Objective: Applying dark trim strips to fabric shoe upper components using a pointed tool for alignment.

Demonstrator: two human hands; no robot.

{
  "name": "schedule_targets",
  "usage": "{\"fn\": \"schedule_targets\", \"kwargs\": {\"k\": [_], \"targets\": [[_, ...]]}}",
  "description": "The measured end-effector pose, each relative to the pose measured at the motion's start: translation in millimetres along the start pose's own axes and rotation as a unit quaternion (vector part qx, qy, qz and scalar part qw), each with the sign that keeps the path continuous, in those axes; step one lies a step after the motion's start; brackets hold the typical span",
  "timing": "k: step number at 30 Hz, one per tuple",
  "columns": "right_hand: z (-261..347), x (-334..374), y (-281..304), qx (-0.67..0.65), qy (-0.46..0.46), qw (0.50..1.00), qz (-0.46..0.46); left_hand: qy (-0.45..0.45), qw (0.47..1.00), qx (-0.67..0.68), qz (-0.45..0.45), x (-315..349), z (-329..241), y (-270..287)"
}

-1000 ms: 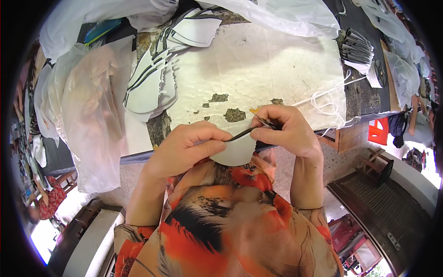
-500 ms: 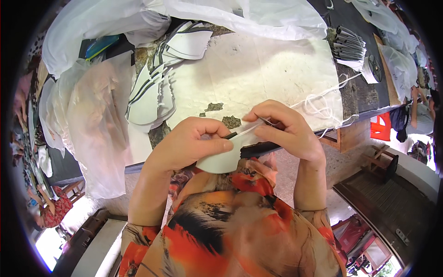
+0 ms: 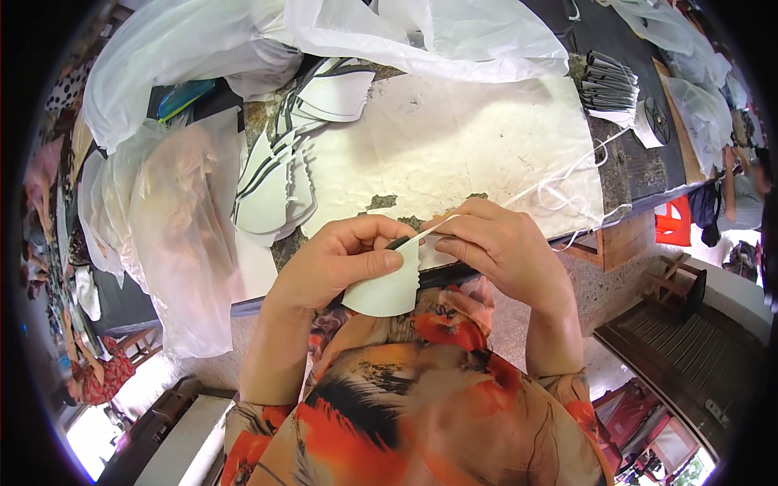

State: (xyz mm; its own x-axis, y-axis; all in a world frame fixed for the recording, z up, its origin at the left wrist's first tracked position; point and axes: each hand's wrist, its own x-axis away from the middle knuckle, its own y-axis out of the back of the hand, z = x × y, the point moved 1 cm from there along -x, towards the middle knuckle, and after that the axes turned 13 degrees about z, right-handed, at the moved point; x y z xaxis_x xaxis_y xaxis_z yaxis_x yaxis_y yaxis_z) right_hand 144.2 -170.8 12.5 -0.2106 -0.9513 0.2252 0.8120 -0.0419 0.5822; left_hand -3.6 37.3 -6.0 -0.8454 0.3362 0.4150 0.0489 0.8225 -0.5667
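My left hand (image 3: pixel 336 261) is closed, thumb on top, on a white fan-shaped cut piece (image 3: pixel 379 293) with a notched right side and a dark strip along its upper edge. It hangs just off the table's near edge. At that dark edge, my right hand (image 3: pixel 504 253) pinches a narrow white tape (image 3: pixel 519 195), its fingers bent and close together. The tape runs from the piece past this hand to loose loops on the table's right. Something small and dark shows at the right fingertips; its kind cannot be made out.
A white sheet (image 3: pixel 454 138) with torn patches covers the table. Similar cut pieces (image 3: pixel 266 190) lie overlapped at the left. Plastic bags (image 3: pixel 182 235) rest at the left and back. A bundle of dark-edged pieces (image 3: pixel 609 85) and a round black reel (image 3: pixel 651 121) sit at the right.
My right hand has turned, its fingers now closer together and the back of the hand more on top. The dark slim thing at its fingertips shows less. My left hand still grips the piece.
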Motion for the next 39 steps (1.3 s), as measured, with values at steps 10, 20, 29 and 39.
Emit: {"fn": "schedule_targets", "kwargs": {"k": [10, 20, 29, 39], "targets": [[5, -6, -5, -0.043, -0.035, 0.998, -0.022, -0.033, 0.998, 0.045, -0.019, -1, 1, -11], [3, -7, -13, -0.225, -0.104, 0.968, -0.025, -0.052, 0.997, 0.051, -0.040, -11, 10, -21], [0, -16, -18, -0.328, -0.062, 0.942, -0.038, -0.068, 0.996, 0.040, -0.049, -12, 12, -19], [0, -16, -17, -0.359, -0.074, 0.930, -0.044, -0.127, 0.958, -0.147, -0.211, 65, -45, 0]]}}
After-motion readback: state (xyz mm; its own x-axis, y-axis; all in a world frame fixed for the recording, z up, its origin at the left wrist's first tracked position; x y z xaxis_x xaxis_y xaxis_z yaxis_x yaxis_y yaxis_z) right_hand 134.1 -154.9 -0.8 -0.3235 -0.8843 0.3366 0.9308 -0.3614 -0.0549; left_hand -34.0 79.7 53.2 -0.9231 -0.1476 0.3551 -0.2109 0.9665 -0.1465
